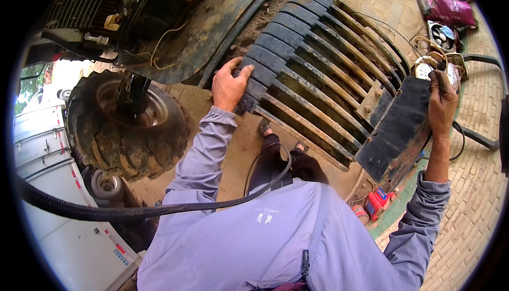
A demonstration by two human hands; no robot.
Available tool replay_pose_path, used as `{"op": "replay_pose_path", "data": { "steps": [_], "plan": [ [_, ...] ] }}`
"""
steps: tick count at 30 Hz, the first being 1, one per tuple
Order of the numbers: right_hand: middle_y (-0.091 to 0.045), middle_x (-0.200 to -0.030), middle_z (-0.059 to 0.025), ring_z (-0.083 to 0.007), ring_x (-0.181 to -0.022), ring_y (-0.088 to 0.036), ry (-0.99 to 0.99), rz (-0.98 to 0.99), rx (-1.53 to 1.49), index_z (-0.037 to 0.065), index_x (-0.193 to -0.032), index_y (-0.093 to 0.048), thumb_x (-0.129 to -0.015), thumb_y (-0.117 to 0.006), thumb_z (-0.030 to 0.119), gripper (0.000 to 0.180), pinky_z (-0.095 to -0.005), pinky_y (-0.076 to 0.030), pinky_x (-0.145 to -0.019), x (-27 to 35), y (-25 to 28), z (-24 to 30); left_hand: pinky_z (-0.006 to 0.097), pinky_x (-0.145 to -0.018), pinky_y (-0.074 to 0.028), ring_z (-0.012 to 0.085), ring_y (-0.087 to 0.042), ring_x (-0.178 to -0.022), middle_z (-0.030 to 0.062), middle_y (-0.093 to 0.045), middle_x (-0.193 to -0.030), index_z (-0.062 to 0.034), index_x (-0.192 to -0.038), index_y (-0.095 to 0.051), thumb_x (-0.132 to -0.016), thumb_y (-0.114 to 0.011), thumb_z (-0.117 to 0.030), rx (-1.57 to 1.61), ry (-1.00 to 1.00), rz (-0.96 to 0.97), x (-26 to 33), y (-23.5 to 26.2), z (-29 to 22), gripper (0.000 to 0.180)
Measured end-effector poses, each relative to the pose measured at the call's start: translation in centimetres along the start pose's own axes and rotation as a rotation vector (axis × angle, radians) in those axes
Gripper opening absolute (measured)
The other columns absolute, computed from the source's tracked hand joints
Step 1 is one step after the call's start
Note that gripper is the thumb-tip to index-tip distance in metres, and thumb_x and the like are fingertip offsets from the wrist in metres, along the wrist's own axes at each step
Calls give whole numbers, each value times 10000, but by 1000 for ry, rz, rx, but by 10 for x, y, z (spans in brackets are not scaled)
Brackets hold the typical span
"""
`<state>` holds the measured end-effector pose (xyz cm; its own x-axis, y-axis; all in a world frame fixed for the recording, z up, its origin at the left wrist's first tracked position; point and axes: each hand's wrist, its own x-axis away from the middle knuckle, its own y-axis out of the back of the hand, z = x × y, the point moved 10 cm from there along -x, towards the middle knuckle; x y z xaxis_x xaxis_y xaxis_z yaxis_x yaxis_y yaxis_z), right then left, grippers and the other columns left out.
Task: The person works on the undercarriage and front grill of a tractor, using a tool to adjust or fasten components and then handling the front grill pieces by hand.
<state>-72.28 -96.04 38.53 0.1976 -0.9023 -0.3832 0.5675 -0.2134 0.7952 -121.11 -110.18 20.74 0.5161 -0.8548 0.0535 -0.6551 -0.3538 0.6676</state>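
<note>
A row of thick dark metal slabs with long rusty bars and gaps between them lies in front of me. My left hand rests on the near-left end of the slabs, thumb and fingers apart. At the right end of the bars is a worn black panel with a rusty bolted bracket beside it. My right hand is at the panel's far right corner, fingers closed and pointing away from me. What those fingers grip is hidden.
A muddy tractor tyre stands left, below a scuffed machine body. A black braided hose crosses before my chest. A red container, a dark tube frame and a purple bag are right. A white vehicle is far left.
</note>
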Motion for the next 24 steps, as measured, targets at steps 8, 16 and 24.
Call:
{"op": "replay_pose_path", "data": {
  "steps": [8,16,24],
  "plan": [
    [-678,-865,-141,-210,-777,-616,-34,38,29,-3,-1036,-668,-970,-596,107,147,-329,-472,-722,-1,-2,-1,366,-978,-480,323,-632,-1148,186,-659,-1235,-30,-1225,-662,-876,-694,-252,83,-171,46,-3,-10,-25,414],
    [-676,-860,-132,-186,-769,-608,-19,21,20,-16,-1038,-670,-962,-611,82,137,-311,-473,-722,-1,0,-1,372,-1067,-420,325,-557,-1261,210,-582,-1352,18,-1327,-567,-919,-651,-260,-165,-383,137,-12,-22,-57,501],
    [-687,-880,-143,-198,-788,-619,34,-14,-17,-23,-1046,-680,-956,-623,83,150,-306,-478,-739,-2,3,6,393,-1126,-356,350,-466,-1337,229,-507,-1422,44,-1368,-503,-930,-628,-308,-354,-482,219,-20,-39,-78,576]
  ]
}}
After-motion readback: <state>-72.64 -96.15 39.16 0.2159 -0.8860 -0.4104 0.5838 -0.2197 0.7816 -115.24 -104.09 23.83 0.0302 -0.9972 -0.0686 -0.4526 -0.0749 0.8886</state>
